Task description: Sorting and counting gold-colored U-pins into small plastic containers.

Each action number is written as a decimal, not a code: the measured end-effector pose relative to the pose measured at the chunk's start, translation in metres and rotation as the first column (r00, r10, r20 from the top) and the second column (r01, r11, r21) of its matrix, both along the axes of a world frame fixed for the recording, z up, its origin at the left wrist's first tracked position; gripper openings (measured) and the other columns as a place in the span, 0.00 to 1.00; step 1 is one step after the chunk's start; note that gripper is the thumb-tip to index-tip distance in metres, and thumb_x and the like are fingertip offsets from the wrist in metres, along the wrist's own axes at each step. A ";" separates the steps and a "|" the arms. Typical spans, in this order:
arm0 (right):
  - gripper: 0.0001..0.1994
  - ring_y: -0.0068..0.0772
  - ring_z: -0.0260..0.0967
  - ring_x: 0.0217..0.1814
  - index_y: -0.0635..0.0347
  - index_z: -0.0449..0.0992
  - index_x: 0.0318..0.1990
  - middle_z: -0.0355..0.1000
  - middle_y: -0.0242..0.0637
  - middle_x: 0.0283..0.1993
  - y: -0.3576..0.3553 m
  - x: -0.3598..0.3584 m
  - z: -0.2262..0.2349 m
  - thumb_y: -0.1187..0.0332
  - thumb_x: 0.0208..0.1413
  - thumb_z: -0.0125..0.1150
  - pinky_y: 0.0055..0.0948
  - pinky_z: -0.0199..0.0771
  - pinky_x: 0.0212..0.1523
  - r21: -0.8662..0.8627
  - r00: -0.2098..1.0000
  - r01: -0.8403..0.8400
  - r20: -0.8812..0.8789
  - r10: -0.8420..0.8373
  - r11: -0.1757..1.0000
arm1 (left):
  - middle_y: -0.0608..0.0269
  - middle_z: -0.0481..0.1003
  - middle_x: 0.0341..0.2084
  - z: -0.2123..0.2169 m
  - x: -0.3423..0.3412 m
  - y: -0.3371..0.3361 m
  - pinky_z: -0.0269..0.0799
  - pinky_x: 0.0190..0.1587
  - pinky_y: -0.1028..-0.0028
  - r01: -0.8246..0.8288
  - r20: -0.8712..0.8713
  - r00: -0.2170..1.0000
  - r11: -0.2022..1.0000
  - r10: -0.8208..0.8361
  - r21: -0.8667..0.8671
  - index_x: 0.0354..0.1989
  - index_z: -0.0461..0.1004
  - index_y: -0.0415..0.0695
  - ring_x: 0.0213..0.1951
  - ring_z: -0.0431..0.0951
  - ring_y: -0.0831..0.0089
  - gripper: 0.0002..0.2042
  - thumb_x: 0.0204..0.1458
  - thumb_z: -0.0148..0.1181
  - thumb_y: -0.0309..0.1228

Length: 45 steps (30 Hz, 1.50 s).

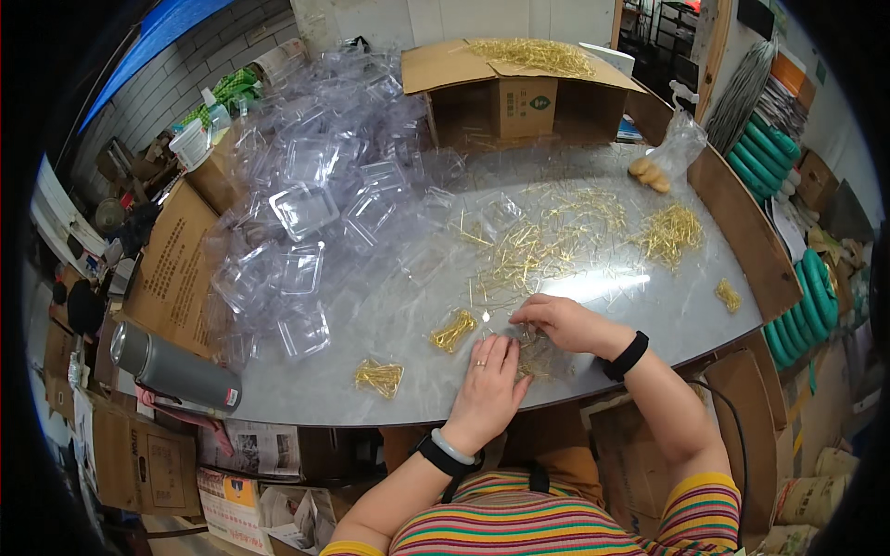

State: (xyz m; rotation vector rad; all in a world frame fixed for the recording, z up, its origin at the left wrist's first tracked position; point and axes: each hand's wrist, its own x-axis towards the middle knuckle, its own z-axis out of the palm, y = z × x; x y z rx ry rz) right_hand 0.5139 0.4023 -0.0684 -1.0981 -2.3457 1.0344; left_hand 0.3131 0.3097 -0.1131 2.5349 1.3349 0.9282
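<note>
Far to the left of the left hand (pixel 489 389), a flattened brown cardboard sheet (pixel 171 269) with dark print lies at the table's edge, and a grey cylindrical metal flask (pixel 174 367) rests on its side just below it, its long axis running from upper left to lower right. Above and left of that hand, a heap of clear plastic clamshell trays (pixel 311 185) spreads across the grey round table (pixel 408 306). Just left of the hand lie two small bundles of thin gold-coloured metal pins, one lower (pixel 379 377) and one nearer the fingers (pixel 453 331), the latter pointing diagonally, upper right to lower left.

The left hand lies flat, palm down, fingers together and extended, pressing on a small clear packet of pins (pixel 535 352) on the table. The right hand (pixel 564 322) sits just beside it, fingertips pinched together on the packet's upper edge.

Beyond the right hand, loose gold pins (pixel 547 236) scatter in every direction. Farther back stands an open brown cardboard box (pixel 519 93) with a small green label on its side and pins piled on its flap. To the right, a clear plastic bag (pixel 672 148) holds tan lumps.
</note>
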 end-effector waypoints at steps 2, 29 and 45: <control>0.15 0.50 0.72 0.51 0.59 0.78 0.50 0.74 0.44 0.48 0.010 0.009 -0.009 0.77 0.55 0.57 0.41 0.74 0.52 0.290 0.997 0.013 0.066 -0.033 0.957 | 0.43 0.64 0.56 0.001 0.001 0.000 0.62 0.65 0.54 0.005 -0.003 1.000 1.000 -0.005 -0.027 0.59 0.67 0.31 0.62 0.62 0.43 0.27 0.53 0.66 0.32; 0.19 0.52 0.68 0.55 0.58 0.70 0.53 0.69 0.45 0.54 -0.063 -0.007 0.015 0.63 0.56 0.64 0.49 0.71 0.55 0.459 0.777 0.370 0.324 -0.540 0.808 | 0.40 0.65 0.54 -0.004 -0.004 -0.004 0.62 0.63 0.54 -0.041 0.121 0.991 0.996 0.049 -0.073 0.60 0.65 0.31 0.59 0.63 0.43 0.28 0.53 0.66 0.30; 0.17 0.53 0.61 0.68 0.61 0.72 0.54 0.67 0.46 0.58 -0.100 -0.019 -0.030 0.75 0.57 0.61 0.48 0.62 0.69 0.480 0.953 0.271 -0.010 -0.304 0.834 | 0.42 0.65 0.58 -0.003 -0.008 0.000 0.56 0.67 0.51 0.059 0.245 0.969 0.991 -0.027 -0.124 0.63 0.62 0.32 0.61 0.64 0.43 0.29 0.53 0.64 0.25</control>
